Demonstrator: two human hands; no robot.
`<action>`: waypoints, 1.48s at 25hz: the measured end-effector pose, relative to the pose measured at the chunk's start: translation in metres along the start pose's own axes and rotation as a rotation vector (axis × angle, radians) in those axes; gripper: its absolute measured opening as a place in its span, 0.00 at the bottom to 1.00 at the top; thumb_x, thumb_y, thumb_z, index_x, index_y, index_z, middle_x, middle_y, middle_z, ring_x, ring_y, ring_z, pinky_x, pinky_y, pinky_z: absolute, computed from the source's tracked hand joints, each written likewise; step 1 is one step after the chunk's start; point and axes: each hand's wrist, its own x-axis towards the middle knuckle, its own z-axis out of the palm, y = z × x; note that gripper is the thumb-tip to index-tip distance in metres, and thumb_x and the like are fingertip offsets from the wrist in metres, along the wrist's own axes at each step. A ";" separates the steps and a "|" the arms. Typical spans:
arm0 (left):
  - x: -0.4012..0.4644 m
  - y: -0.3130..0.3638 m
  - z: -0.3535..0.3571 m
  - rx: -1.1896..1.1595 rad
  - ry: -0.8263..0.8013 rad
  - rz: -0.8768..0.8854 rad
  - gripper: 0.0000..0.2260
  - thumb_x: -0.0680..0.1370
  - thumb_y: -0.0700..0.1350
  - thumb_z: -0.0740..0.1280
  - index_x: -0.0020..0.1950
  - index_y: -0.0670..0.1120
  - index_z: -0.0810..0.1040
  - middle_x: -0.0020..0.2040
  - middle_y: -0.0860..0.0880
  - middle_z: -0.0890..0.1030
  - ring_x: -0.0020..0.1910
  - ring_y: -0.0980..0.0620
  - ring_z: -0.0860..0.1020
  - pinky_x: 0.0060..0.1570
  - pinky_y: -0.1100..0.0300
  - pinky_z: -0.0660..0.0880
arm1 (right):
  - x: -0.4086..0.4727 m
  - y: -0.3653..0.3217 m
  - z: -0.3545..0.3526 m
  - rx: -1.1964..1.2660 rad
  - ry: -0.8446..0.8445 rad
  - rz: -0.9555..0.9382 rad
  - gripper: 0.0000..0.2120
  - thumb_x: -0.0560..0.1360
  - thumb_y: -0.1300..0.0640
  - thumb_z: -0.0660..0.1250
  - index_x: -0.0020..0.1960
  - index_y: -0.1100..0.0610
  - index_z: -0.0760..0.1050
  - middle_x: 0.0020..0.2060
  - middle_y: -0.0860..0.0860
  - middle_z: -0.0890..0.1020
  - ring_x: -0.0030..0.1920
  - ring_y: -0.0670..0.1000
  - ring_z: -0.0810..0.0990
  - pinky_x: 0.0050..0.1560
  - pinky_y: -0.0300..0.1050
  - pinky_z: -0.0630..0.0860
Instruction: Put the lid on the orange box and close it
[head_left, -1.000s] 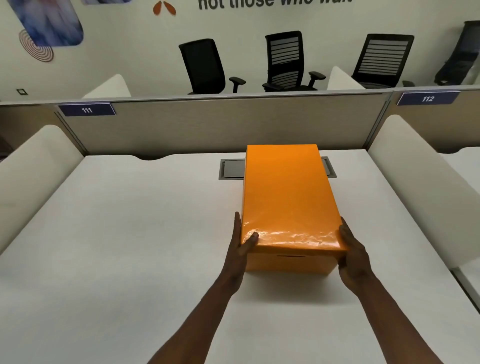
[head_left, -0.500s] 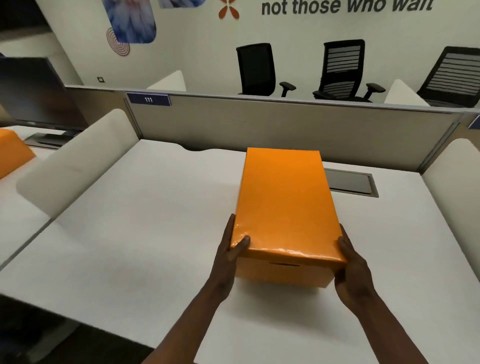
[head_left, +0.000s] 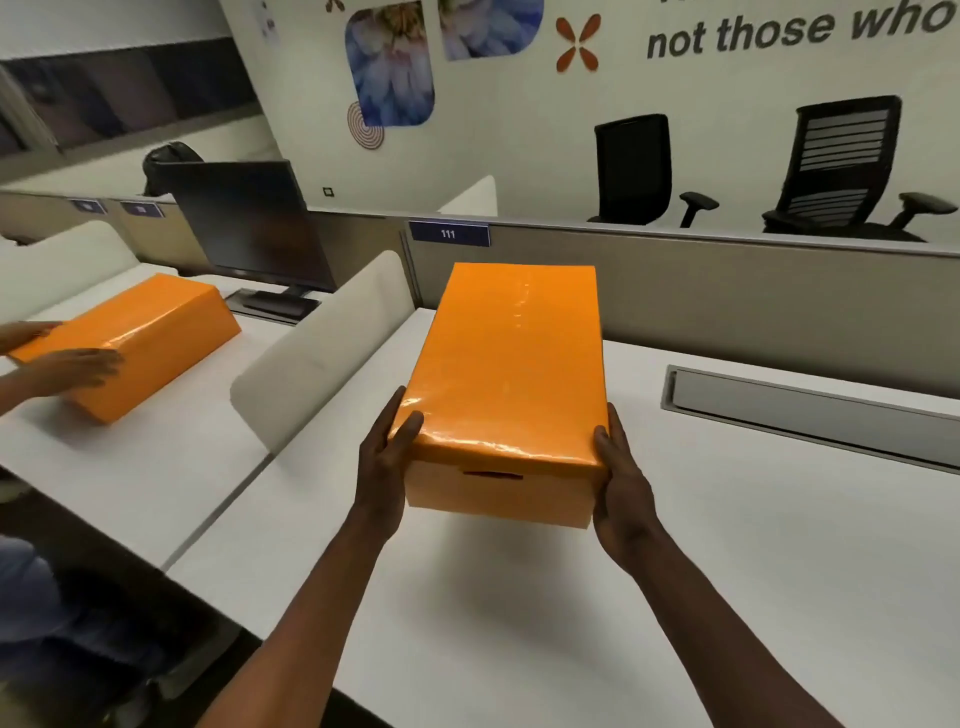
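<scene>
**Both hands clasp the lidded box**

Our left grip (head_left: 382, 462) and right grip (head_left: 621, 483) clasp the near corners of the orange box (head_left: 498, 491), lid (head_left: 511, 358) seated, over the white surface (head_left: 727, 571). We read "111" on one tag (head_left: 448, 234); two orange boxes, two chairs.

One head-worn view looks forward and down, close over the desk (head_left: 727, 597), seemingly angled leftward.

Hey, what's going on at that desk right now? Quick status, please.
Left hand and right hand clasp the near end. Lid sits on the orange box. Desk around it holds no obstacle.
</scene>
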 end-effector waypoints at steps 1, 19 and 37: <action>0.018 0.002 -0.018 0.011 0.008 -0.005 0.33 0.69 0.68 0.74 0.73 0.64 0.74 0.70 0.55 0.80 0.66 0.48 0.80 0.54 0.51 0.80 | 0.014 0.006 0.021 -0.002 -0.009 0.007 0.25 0.82 0.41 0.56 0.78 0.36 0.57 0.72 0.48 0.72 0.65 0.58 0.76 0.65 0.67 0.73; 0.220 -0.040 -0.197 0.065 -0.017 -0.108 0.31 0.72 0.51 0.69 0.76 0.51 0.73 0.64 0.45 0.81 0.68 0.30 0.75 0.69 0.29 0.72 | 0.155 0.126 0.227 -0.085 0.098 -0.012 0.32 0.77 0.37 0.57 0.78 0.35 0.50 0.76 0.48 0.64 0.68 0.55 0.72 0.59 0.54 0.76; 0.193 -0.014 -0.163 0.793 0.047 0.450 0.26 0.80 0.48 0.70 0.77 0.43 0.72 0.77 0.39 0.73 0.82 0.37 0.61 0.77 0.37 0.64 | 0.129 0.078 0.200 -0.936 0.218 -0.280 0.46 0.73 0.27 0.57 0.82 0.49 0.48 0.81 0.51 0.56 0.80 0.54 0.55 0.77 0.60 0.56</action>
